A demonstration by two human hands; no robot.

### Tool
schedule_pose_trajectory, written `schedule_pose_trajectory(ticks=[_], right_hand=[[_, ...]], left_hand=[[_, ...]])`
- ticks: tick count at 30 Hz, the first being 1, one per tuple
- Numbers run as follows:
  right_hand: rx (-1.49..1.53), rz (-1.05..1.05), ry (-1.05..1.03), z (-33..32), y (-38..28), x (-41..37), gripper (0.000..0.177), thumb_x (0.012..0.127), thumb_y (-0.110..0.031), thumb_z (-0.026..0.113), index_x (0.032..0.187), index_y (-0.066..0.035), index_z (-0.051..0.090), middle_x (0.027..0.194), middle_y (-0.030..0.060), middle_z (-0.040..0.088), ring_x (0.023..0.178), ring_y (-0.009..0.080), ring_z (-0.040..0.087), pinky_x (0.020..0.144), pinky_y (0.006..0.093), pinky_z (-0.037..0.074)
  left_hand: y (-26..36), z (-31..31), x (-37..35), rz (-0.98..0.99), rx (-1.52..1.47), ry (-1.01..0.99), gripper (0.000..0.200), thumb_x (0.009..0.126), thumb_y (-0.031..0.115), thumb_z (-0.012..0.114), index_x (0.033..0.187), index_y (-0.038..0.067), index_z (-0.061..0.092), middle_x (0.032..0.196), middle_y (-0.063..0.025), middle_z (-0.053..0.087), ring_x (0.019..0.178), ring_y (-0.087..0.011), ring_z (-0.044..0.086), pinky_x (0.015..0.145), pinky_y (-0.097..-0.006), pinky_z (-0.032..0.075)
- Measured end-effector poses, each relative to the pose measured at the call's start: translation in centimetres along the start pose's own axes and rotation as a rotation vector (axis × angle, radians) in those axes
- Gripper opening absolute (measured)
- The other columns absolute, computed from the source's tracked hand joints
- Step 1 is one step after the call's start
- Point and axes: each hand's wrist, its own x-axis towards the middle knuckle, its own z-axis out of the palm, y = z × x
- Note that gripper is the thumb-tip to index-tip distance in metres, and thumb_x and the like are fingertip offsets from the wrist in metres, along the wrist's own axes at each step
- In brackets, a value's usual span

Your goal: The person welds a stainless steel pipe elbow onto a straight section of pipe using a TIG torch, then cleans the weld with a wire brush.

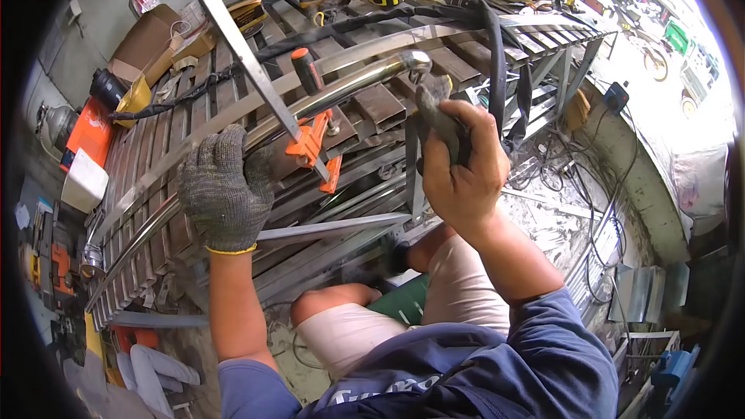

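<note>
Gloved left hand (225,186) curls over polished tube (365,77); bare right hand (469,163) pinches grey cloth (442,120). If orange clamp (310,140) loosens, tube may slip and scrape right hand.

Head-worn view, forward and down

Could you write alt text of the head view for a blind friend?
A gloved left hand lies over a shiny metal tube at a slatted workbench; the bare right hand holds a dark grey item near the tube's end.
</note>
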Motion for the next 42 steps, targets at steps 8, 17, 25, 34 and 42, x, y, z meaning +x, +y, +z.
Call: schedule_pose_trajectory(ticks=[8, 17, 25, 34, 42], right_hand=[[0.139, 0.133, -0.095, 3.4, -2.5, -0.7, 0.031, 0.095, -0.003, 0.071, 0.125, -0.001, 0.063, 0.097, 0.0223, 0.07, 0.081, 0.0442, 0.073, 0.069, 0.0461, 0.059], [1.263, 0.848, -0.056, 0.9, -0.3, -0.7, 0.055, 0.098, -0.029, 0.054, 0.133, 0.013, 0.057, 0.101, 0.0247, 0.071, 0.057, 0.0237, 0.062, 0.046, 0.0315, 0.049], [0.926, 0.633, 0.04, -0.9, -1.2, -0.5, 0.04, 0.095, -0.02, 0.061, 0.123, 0.008, 0.062, 0.097, 0.0144, 0.072, 0.077, 0.0151, 0.067, 0.07, 0.0262, 0.055], [0.021, -0.179, -0.039, 3.7, -2.1, -1.0, 0.047, 0.084, 0.01, 0.075, 0.13, 0.002, 0.072, 0.098, 0.0178, 0.073, 0.075, 0.0294, 0.073, 0.067, 0.0366, 0.06], [-0.431, -0.497, -0.073, 8.9, -1.3, 0.2, 0.053, 0.085, -0.011, 0.069, 0.134, 0.007, 0.07, 0.082, 0.0046, 0.051, 0.064, 0.0172, 0.056, 0.055, 0.0305, 0.046]], left_hand=[[-0.5, 0.0, 0.5, 0.049, -0.045, 0.025, 0.037, 0.101, 0.04, 0.074, 0.117, 0.006, 0.072, 0.104, -0.017, 0.074, 0.093, -0.0417, 0.072, 0.082, -0.0524, 0.053], [-0.3, -0.3, 0.7, 0.045, -0.053, 0.019, 0.035, 0.099, 0.038, 0.075, 0.116, 0.007, 0.072, 0.102, -0.0167, 0.073, 0.092, -0.0415, 0.071, 0.081, -0.0516, 0.053], [-0.1, -0.4, 0.7, 0.052, -0.031, 0.021, 0.034, 0.098, 0.034, 0.076, 0.117, 0.007, 0.072, 0.104, -0.0166, 0.074, 0.093, -0.0416, 0.071, 0.082, -0.0523, 0.053], [-0.4, -0.1, 0.4, 0.032, -0.026, 0.004, 0.04, 0.102, 0.044, 0.071, 0.12, 0.008, 0.072, 0.106, -0.016, 0.074, 0.094, -0.0404, 0.072, 0.083, -0.0517, 0.053], [-1.0, 0.3, 0.3, 0.05, -0.03, 0.041, 0.044, 0.103, 0.049, 0.07, 0.116, 0.008, 0.075, 0.103, -0.0161, 0.075, 0.093, -0.0407, 0.073, 0.083, -0.0513, 0.055]])
